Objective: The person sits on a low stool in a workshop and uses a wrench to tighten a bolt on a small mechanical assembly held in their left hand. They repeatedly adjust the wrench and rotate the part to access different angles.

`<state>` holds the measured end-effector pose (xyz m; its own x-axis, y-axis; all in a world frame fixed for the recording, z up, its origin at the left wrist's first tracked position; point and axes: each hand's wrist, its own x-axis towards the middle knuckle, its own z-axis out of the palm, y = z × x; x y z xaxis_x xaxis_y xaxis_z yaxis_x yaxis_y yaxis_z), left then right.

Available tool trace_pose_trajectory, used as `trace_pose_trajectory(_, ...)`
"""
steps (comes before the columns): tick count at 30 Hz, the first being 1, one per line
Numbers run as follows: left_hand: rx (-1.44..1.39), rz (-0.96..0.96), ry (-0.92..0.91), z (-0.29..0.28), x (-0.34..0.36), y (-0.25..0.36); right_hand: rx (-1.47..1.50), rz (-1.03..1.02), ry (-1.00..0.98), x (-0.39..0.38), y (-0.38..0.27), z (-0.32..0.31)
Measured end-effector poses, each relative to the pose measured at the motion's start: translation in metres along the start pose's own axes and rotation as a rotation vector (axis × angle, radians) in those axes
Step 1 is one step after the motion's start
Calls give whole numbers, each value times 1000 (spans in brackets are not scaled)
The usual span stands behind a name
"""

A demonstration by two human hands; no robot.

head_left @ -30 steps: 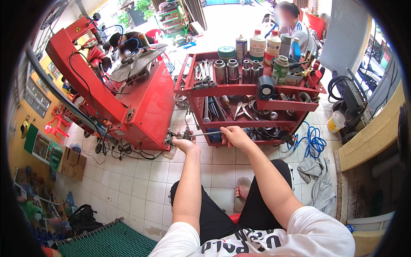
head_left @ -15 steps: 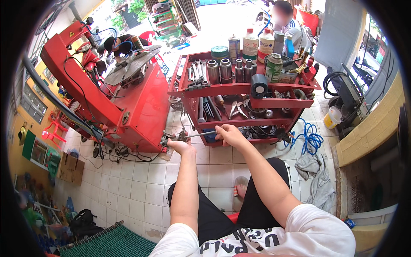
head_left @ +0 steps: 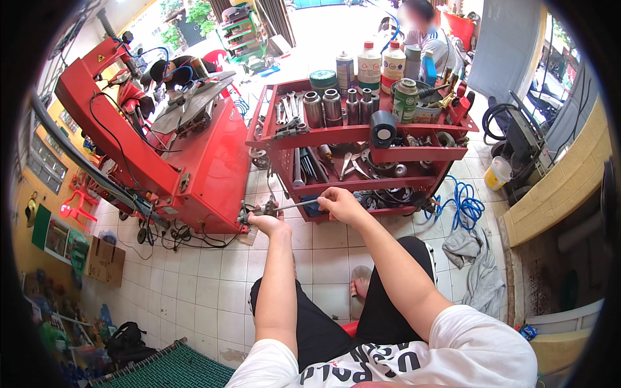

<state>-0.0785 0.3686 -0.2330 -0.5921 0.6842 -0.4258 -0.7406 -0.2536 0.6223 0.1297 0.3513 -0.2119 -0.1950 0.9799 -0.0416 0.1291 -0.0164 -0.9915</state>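
Ahead of me, low and left of the tool cart, my left hand (head_left: 269, 224) is palm up, its fingers wrapped round a grey metal mechanical part (head_left: 270, 208). This part has a knobby end at the left, beside the red machine's lower corner. From it a thin metal rod (head_left: 297, 204) runs to the right, tilted slightly upward. My right hand (head_left: 341, 205) pinches the rod's right end between thumb and fingers. Exactly what kind of part it is, I cannot make out; my left hand covers some of it.
A red tool cart (head_left: 388, 154) holding wrenches, sockets, cans and bottles stands just ahead. On the left is a red machine (head_left: 213, 174) with a person bent behind it; another person (head_left: 433, 45) sits beyond the cart. A blue hose (head_left: 462, 207) and grey cloth (head_left: 475, 265) lie at right.
The whole view has shifted a little, so the cart and machine appear slightly farther left. Both hands keep their hold on the part and rod, with little visible movement between them.
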Motion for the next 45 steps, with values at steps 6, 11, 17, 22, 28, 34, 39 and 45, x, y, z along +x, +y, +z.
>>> trace_pose_trajectory(6,-5,-12,-3,-1,1,2,-4,246,-87,-3,-13,-3)
trace_pose_trajectory(11,-16,-3,1,0,-1,4,-49,9,-28,0,-2,1)
trace_pose_trajectory(17,-33,7,19,0,1,5,-5,194,-53,-6,-23,-1)
trace_pose_trajectory(22,-4,-8,28,-4,6,3,-67,161,-110,-3,-14,2)
trace_pose_trajectory(28,-10,-27,10,-1,4,0,-55,43,-31,-3,-8,1)
trace_pose_trajectory(34,-7,-22,7,-4,6,4,-31,253,-37,-3,-21,0)
trace_pose_trajectory(39,-6,-23,8,-1,2,0,-113,77,-46,3,-1,-2)
trace_pose_trajectory(45,3,-19,3,-1,2,2,-27,31,49,1,-2,1)
